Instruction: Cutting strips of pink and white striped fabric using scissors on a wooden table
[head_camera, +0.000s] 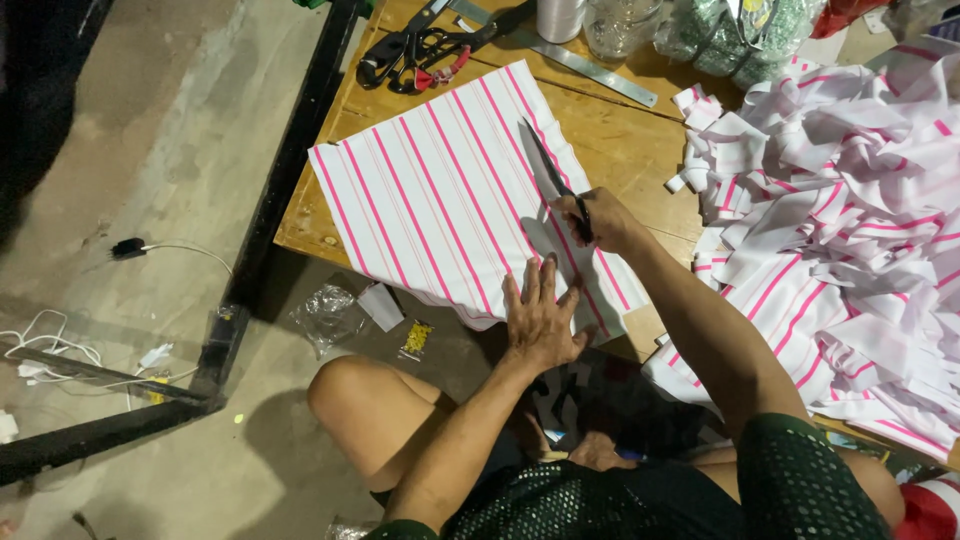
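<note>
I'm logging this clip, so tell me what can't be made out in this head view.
- Scissors handles: covered by the right hand.
- Striped fabric near edge: under the left hand, hanging off the table.
- Jar and spool: tops cut by the top edge.
- Scrap pile: runs off the right edge.

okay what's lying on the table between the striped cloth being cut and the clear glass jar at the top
In the head view, a long metal ruler lies slantwise on the bare wooden table, between the striped cloth and the glass jar. Nothing else shows there.
</note>
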